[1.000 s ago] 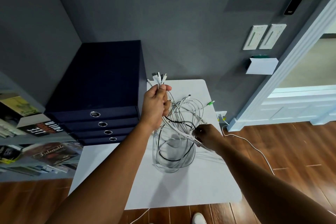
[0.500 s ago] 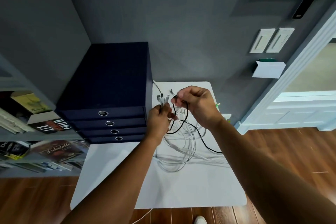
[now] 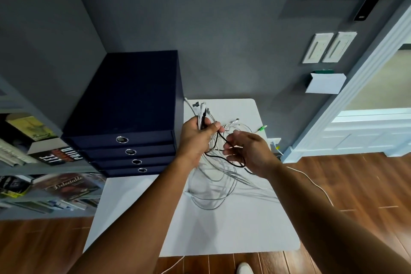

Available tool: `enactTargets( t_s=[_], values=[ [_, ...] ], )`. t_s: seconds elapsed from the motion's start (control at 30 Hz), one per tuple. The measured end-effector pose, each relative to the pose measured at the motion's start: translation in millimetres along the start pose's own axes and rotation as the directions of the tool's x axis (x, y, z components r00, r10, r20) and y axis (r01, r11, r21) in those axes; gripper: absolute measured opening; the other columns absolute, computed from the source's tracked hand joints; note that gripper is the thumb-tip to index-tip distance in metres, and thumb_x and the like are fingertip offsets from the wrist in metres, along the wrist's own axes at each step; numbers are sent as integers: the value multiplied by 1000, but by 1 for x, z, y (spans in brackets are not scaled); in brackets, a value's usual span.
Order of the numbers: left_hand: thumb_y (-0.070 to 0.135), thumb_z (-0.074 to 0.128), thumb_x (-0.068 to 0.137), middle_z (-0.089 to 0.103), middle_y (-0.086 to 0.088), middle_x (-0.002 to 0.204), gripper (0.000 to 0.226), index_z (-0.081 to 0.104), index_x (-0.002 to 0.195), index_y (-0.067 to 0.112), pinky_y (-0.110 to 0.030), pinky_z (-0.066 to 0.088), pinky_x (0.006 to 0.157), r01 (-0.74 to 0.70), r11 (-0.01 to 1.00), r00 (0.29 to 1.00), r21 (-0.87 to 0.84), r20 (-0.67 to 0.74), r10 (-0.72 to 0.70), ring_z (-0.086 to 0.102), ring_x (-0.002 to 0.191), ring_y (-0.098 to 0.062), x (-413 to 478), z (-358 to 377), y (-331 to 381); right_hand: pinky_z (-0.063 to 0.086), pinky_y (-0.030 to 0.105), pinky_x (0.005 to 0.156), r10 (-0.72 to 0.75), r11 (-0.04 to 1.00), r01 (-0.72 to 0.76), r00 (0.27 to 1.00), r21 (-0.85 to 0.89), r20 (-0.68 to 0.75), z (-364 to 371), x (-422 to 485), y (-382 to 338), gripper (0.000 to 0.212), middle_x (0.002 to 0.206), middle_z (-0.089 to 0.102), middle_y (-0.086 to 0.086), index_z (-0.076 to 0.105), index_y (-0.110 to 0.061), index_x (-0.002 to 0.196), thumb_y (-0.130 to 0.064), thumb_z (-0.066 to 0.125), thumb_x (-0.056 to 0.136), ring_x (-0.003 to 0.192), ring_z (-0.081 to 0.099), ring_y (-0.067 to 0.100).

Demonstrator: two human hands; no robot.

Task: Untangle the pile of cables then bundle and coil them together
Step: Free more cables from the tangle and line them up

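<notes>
R hand has dropped from the plug ends to the thin black cable loop; fingers loose, blurred, grip can't tell. L hand clamped on bunch of cable plug ends. Tangle of thin white cables hangs onto white rectangular tabletop. Ends gathered, so coiling prob. next. Navy four-drawer box: drawers closed, contents hidden.

Dim, even indoor light, edges bowed by wide-angle distortion, perhaps slight motion blur.
</notes>
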State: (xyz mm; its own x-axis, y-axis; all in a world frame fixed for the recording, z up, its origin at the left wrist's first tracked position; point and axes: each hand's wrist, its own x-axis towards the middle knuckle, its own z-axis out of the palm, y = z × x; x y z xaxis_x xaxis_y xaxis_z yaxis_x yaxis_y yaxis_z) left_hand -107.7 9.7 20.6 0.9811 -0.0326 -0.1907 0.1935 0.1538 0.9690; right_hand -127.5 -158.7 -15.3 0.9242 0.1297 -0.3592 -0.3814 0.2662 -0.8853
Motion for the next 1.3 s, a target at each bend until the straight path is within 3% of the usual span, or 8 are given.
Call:
enactTargets(
  t_s=[0.23,0.37,0.57,0.67,0.77,0.97,1.2,1.3],
  values=[
    [-2,59,96,67,-18,81,29,42,83,18,-14,23,35,-68,991,980,-116,178,88,39,35,1,-13,12,27,42,20,53,-1,931,4,1000,-364,10,23,16,5,12,73,58,12,60,7,87,2,54,96,56,56,11],
    [0,59,96,70,-13,78,30,42,83,20,-16,19,36,-75,990,980,-116,176,95,26,36,-3,-10,1,26,45,26,57,41,964,-50,998,-263,-39,29,19,7,20,81,58,18,58,-1,79,1,49,98,70,58,26],
    [-4,61,94,63,-26,87,24,43,88,10,-10,40,46,-146,988,988,53,62,143,56,45,0,-10,-14,12,55,30,53,-108,936,63,988,-345,-113,25,27,-27,15,69,68,18,61,3,81,0,57,95,57,66,28],
    [-1,69,89,63,-22,83,24,47,85,8,-30,57,74,-186,972,981,146,-25,191,72,71,-19,-1,-19,-7,54,27,49,-138,934,84,981,-349,-134,24,31,-53,17,66,68,19,61,3,77,3,57,93,53,66,25],
    [6,76,85,68,-25,84,26,52,78,15,-47,57,80,-205,952,966,226,-112,235,71,82,-39,5,-18,-19,54,28,50,-132,934,88,986,-345,-106,31,31,-72,13,66,66,20,60,2,78,4,60,91,53,66,26],
    [9,77,82,60,17,66,29,50,75,17,-51,59,74,-198,940,951,277,-177,253,71,73,-23,14,-16,-28,47,26,43,-126,835,-3,972,-550,-197,50,30,-93,6,62,63,23,59,2,77,4,61,82,42,57,25],
    [0,66,91,69,5,71,22,51,79,10,-50,58,83,-225,963,962,151,-121,244,76,85,-22,10,-9,-23,56,35,56,-297,949,291,954,-120,-40,67,25,-112,5,71,59,20,53,0,94,-3,54,98,61,67,35],
    [0,57,97,75,-6,80,16,49,85,8,-38,53,65,-231,969,971,88,-38,235,71,66,-9,5,-5,-14,57,36,59,-368,929,370,928,26,-48,76,24,-120,10,69,59,16,55,-2,89,-3,52,99,61,67,32]
  ],
)
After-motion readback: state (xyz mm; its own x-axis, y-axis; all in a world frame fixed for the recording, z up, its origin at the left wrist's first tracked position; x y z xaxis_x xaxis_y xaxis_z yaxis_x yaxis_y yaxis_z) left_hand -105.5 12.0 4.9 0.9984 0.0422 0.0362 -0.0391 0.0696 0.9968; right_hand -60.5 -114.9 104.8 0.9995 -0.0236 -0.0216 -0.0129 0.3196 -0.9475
